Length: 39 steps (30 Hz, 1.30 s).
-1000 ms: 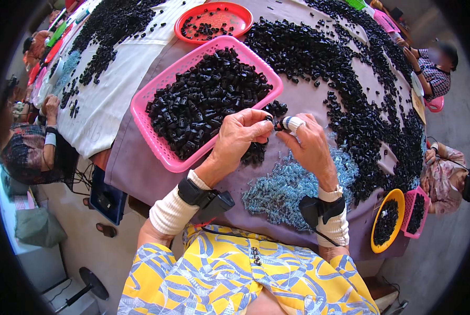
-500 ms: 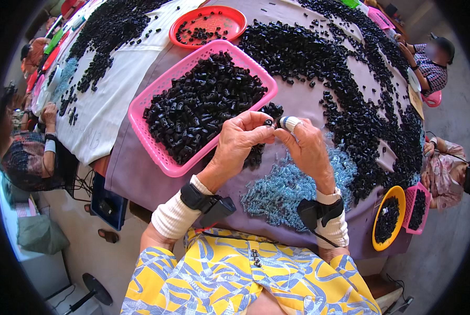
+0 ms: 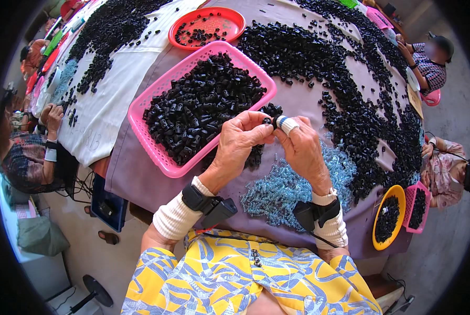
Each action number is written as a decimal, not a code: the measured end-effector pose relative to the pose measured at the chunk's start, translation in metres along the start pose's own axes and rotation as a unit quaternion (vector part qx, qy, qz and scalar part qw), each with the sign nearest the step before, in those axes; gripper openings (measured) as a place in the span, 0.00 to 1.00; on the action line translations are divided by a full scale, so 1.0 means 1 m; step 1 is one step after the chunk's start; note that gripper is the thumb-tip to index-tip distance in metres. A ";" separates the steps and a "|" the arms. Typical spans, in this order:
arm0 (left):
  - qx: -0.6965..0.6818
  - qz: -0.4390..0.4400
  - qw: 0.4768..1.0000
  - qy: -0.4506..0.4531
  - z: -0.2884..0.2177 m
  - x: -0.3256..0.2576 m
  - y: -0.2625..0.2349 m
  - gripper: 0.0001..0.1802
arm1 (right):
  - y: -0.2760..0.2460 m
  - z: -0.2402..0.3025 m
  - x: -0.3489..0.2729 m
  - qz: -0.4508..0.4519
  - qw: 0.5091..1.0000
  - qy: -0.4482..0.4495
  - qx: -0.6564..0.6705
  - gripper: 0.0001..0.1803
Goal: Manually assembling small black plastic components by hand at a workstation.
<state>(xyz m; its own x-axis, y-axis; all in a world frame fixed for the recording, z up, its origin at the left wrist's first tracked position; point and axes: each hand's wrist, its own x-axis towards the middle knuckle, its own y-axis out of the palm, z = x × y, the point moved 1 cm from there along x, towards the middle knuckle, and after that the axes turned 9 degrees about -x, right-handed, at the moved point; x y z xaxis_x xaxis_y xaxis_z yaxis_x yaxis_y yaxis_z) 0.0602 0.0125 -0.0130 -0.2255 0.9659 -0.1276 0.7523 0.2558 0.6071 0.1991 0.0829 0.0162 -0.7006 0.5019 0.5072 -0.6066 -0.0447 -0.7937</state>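
My left hand (image 3: 236,140) pinches a small black plastic part (image 3: 267,121) with a round opening between thumb and forefinger. Touching it from the right, my right hand (image 3: 301,144) is closed, with a dark piece at its fingertips, partly hidden by the fingers. A white band with a blue stripe wraps one right finger. Beyond my left hand stands a pink basket (image 3: 135,113) heaped with black plastic parts (image 3: 198,105). Under my right hand lies a pile of small light-blue coil springs (image 3: 277,189).
Loose black parts (image 3: 350,105) spread over the cloth-covered table (image 3: 156,184). A red tray (image 3: 235,21) stands behind the basket. At the right edge sit a yellow tray (image 3: 377,241) and a small pink basket (image 3: 425,205). Co-workers (image 3: 28,157) sit along both sides.
My right fingertips have moved slightly left, closer against the part in my left hand. The left hand stays almost where it was.
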 end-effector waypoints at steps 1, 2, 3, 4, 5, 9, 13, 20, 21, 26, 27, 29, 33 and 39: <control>-0.001 0.001 1.000 0.006 -0.001 0.000 0.001 0.11 | 0.000 0.000 0.000 0.002 1.000 -0.001 0.000 0.03; -0.002 0.002 1.000 0.011 -0.002 0.000 0.001 0.11 | -0.001 -0.001 0.000 0.004 1.000 -0.003 0.001 0.03; -0.002 0.002 1.000 0.011 -0.002 0.000 0.001 0.11 | -0.001 0.000 0.001 0.003 1.000 -0.003 0.001 0.03; -0.010 0.002 1.000 0.005 -0.001 0.000 0.000 0.11 | -0.002 0.002 0.002 0.000 1.000 -0.013 -0.015 0.03; -0.018 0.001 1.000 -0.002 -0.001 -0.001 -0.001 0.11 | -0.003 0.003 0.003 -0.003 0.999 -0.024 -0.030 0.02; -0.012 -0.013 1.000 -0.019 0.000 -0.002 -0.002 0.11 | -0.006 0.001 0.001 -0.008 0.997 -0.060 -0.049 0.03; -0.016 -0.017 0.999 -0.027 -0.003 -0.004 0.000 0.11 | -0.009 -0.003 -0.002 -0.038 0.999 -0.012 -0.012 0.06; 0.061 0.013 0.998 0.011 -0.002 -0.005 0.002 0.13 | -0.010 -0.002 0.000 -0.050 0.994 0.069 0.076 0.09; 0.061 0.013 0.998 0.011 -0.002 -0.005 0.001 0.13 | -0.010 -0.002 0.000 -0.050 0.993 0.069 0.076 0.09; 0.124 0.014 0.992 0.030 0.000 -0.004 0.001 0.12 | -0.009 -0.002 0.001 -0.056 0.995 0.054 0.057 0.09; 0.123 0.015 0.992 0.030 0.000 -0.004 0.001 0.12 | -0.009 -0.002 0.001 -0.056 0.995 0.055 0.057 0.09; 0.128 0.010 0.991 0.040 0.001 -0.005 0.000 0.13 | -0.008 -0.002 0.002 -0.058 0.996 0.043 0.044 0.09; 0.146 0.010 0.988 0.045 0.001 -0.005 0.001 0.14 | -0.006 -0.005 0.001 -0.049 0.998 0.034 0.036 0.08; 0.158 0.008 0.986 0.046 0.002 -0.006 0.000 0.14 | -0.008 -0.004 0.004 -0.046 0.999 -0.006 0.017 0.07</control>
<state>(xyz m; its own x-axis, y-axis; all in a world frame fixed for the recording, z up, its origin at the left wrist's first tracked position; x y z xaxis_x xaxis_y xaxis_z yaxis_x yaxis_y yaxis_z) 0.0628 0.0072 -0.0133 -0.2558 0.9659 -0.0392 0.9083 0.2540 0.3324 0.2030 0.0889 0.0231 -0.6453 0.4955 0.5815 -0.6808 -0.0276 -0.7320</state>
